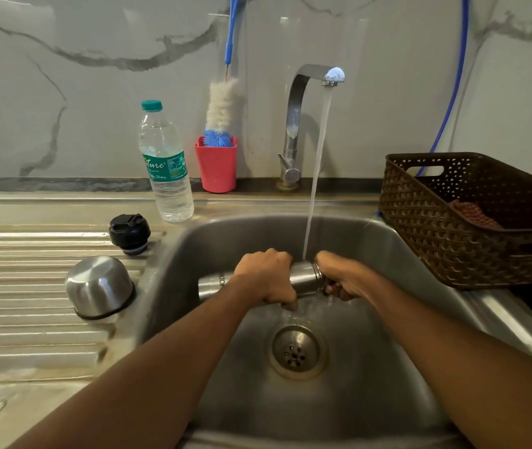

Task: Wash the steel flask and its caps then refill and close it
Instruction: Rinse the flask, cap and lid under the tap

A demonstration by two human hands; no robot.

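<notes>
The steel flask (303, 277) lies on its side over the sink (371, 367), under running water from the tap (301, 102). My left hand (267, 275) grips its middle from above. My right hand (339, 275) is curled round the neck end at the right; the mouth is hidden by it. The steel outer cap (99, 286) stands upside down on the ribbed drainboard (15, 319) at the left. Behind it stands the black inner cap (130, 233).
A plastic water bottle (165, 163) stands behind the drainboard. A red cup (216, 166) holds a bottle brush (222, 108) near the wall. A brown woven basket (472, 222) with a cloth sits right of the sink. The drain (297, 351) is below the flask.
</notes>
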